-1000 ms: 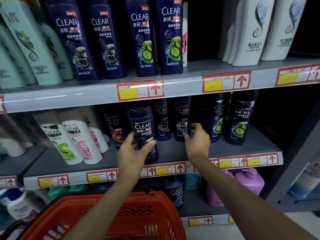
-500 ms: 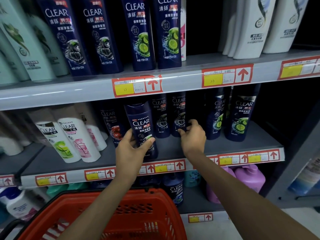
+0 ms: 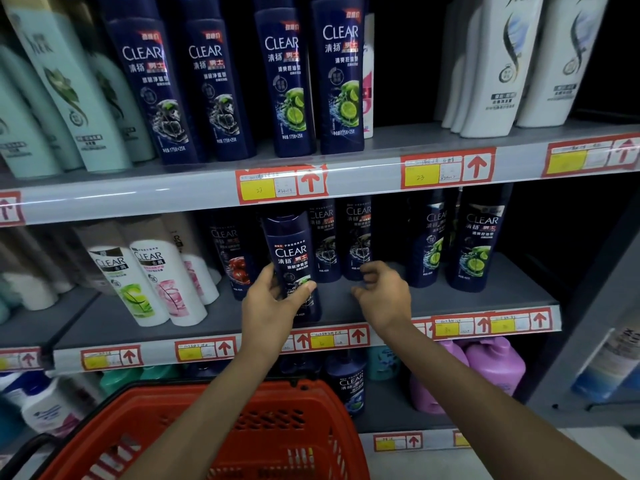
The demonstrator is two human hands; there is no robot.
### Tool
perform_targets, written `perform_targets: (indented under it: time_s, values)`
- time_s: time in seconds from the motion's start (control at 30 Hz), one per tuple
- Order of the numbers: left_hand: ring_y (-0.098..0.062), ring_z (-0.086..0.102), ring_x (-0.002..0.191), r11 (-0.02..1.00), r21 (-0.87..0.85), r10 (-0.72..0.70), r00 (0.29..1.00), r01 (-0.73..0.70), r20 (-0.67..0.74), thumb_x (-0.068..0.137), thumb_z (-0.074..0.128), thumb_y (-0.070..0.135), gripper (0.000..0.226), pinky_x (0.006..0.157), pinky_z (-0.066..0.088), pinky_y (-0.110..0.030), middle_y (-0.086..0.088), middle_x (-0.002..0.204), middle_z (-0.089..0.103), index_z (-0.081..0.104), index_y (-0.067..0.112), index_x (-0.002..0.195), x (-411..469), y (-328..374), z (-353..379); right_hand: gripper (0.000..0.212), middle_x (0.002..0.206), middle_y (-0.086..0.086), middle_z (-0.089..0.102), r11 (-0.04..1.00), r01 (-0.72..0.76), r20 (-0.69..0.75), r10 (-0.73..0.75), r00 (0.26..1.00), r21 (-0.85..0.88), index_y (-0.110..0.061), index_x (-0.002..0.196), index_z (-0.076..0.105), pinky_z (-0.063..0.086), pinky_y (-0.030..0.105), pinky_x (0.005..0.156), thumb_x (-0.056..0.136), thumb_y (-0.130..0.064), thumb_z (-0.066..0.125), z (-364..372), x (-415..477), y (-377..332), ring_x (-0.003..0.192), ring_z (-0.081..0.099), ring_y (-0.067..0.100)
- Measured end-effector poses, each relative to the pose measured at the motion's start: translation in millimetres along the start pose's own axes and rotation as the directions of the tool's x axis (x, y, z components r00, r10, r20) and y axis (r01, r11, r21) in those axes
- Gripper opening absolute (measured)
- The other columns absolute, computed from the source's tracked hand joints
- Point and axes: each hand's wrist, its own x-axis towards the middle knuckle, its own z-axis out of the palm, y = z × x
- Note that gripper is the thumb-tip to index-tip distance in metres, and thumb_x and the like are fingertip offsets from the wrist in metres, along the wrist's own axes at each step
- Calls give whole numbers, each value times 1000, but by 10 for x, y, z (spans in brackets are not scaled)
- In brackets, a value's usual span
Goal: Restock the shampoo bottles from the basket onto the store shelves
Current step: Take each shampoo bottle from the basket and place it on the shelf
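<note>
Blue bottle (image 3: 292, 258) at the middle shelf (image 3: 450, 303), frame centre.
Left hand (image 3: 266, 306) fingers grip it; right hand (image 3: 384, 296) fingers loosely curled, empty.

two bare forearms, bare left hand (image 3: 273, 308) and bare right hand (image 3: 385, 300)

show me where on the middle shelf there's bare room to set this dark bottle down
Bare shelf right of the lime bottles; a gap between them and the charcoal bottles; the front strip by the right hand. Crowded left, around the white bottles.
</note>
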Motion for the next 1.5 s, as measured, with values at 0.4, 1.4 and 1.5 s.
perform_targets:
  time_s: [0.4, 1.4, 1.5]
  values:
    - [-2, 71, 104, 993, -100, -57, 998, 58, 6, 82, 87, 19, 50, 89, 57, -20, 8, 113, 75, 60, 21, 125, 73, 50, 451, 48, 89, -14, 67, 992, 122, 139, -122, 983, 13, -19, 119, 65, 54, 22, 73, 76, -24, 88, -94, -280, -152, 80, 65, 5]
    - [-18, 71, 104, 981, 108, -158, 986, 163, -57, 87, 83, 35, 48, 89, 63, -46, 10, 97, 69, 69, 17, 130, 364, -259, 466, 40, 107, 5, 71, 990, 114, -27, -117, 993, -83, -17, 124, 57, 58, 41, 85, 90, -27, 77, 269, -66, -153, 100, 68, 25]
    - [-19, 70, 107, 981, 114, -153, 987, 157, -47, 88, 81, 36, 49, 91, 62, -47, 2, 110, 72, 68, 21, 133, 383, -281, 462, 40, 107, 6, 71, 989, 117, -33, -121, 992, -94, -17, 123, 57, 57, 39, 84, 90, -27, 77, 275, -53, -159, 99, 67, 25]
